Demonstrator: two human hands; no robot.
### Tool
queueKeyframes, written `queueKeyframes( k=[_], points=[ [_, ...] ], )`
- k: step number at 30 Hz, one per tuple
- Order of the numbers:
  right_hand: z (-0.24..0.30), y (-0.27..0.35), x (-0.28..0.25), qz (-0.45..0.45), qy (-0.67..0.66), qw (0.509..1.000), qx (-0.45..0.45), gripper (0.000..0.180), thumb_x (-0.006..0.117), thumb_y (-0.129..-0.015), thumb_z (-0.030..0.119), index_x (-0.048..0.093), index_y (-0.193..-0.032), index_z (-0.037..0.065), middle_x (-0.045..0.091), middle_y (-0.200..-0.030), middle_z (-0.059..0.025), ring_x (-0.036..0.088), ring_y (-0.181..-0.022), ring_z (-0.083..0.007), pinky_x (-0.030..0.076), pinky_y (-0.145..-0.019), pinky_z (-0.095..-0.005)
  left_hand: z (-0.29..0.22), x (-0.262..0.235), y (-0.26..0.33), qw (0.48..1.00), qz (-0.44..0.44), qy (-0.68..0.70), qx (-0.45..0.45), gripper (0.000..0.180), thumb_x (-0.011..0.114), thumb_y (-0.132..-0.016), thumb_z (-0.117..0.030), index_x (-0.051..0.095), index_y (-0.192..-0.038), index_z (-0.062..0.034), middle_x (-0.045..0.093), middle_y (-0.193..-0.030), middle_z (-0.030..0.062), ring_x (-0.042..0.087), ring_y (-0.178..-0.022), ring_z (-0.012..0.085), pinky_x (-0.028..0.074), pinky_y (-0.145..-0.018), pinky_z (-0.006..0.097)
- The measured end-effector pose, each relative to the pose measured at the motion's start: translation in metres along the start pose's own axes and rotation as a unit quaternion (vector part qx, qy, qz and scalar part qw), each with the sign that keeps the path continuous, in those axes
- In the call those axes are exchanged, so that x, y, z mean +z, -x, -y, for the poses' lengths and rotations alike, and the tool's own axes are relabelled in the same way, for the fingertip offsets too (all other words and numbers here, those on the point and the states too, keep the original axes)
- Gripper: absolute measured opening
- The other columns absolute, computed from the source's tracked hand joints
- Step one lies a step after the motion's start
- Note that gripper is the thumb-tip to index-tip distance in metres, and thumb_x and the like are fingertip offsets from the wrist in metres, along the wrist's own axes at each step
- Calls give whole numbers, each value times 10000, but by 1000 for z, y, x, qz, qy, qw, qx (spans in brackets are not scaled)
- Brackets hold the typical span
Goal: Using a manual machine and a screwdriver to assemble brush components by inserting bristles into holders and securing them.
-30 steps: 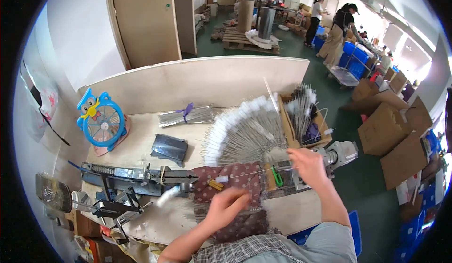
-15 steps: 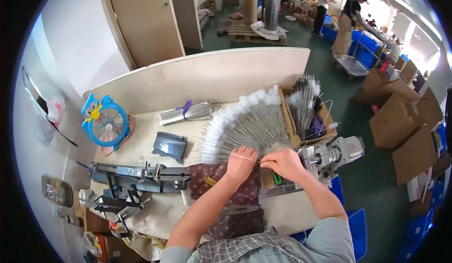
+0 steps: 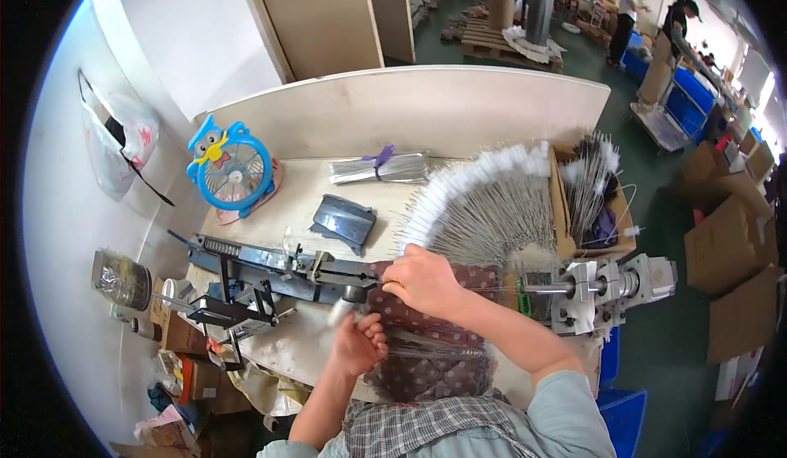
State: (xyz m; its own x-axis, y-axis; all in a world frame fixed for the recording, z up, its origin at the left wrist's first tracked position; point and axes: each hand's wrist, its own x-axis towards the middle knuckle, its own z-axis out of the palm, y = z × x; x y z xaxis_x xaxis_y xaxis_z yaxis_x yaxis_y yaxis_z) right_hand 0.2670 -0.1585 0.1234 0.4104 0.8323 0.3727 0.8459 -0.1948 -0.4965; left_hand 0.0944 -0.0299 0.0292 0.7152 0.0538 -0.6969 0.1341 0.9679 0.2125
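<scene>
Right hand point(image 3: 422, 282) bunched at dark rail's point(image 3: 261, 264) right end, likely for steadying; left hand point(image 3: 358, 345) half-curled just below it; can't tell either's grip.

Single head-worn fisheye view, looking down over the near edge of the table point(image 3: 299, 186), sitting close, facing its far edge

Right hand point(image 3: 424, 282) moved left to metal bar point(image 3: 344, 277); left hand point(image 3: 359, 343) lower, palm showing.
</scene>
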Motion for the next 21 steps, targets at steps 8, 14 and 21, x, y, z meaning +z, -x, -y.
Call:
queueKeyframes(
  k=[8,14,21],
  points=[
    [13,-9,18,14,56,997,42,84,632,-715,186,668,-720,110,626,-726,5,539,-794,-220,483,-667,-349,-6,63,35,957,-9,-146,249,449,469,-927,-393,642,-678,-62,634,-717,86,602,-709,210,472,-670,339],
    [17,-8,8,25,71,996,55,116,640,-730,220,691,-739,116,636,-729,18,547,-798,-210,484,-686,-339,-5,36,-2,686,-123,-655,292,503,693,-719,-477,665,-712,25,608,-575,97,580,-528,180,454,-539,310],
    [6,23,-16,-135,57,989,-3,123,666,-749,168,682,-847,96,628,-756,-8,582,-789,-207,494,-667,-332,29,57,-10,895,-2,-298,331,231,638,-783,-210,578,-817,10,623,-684,92,570,-549,173,474,-549,316]
  ],
)
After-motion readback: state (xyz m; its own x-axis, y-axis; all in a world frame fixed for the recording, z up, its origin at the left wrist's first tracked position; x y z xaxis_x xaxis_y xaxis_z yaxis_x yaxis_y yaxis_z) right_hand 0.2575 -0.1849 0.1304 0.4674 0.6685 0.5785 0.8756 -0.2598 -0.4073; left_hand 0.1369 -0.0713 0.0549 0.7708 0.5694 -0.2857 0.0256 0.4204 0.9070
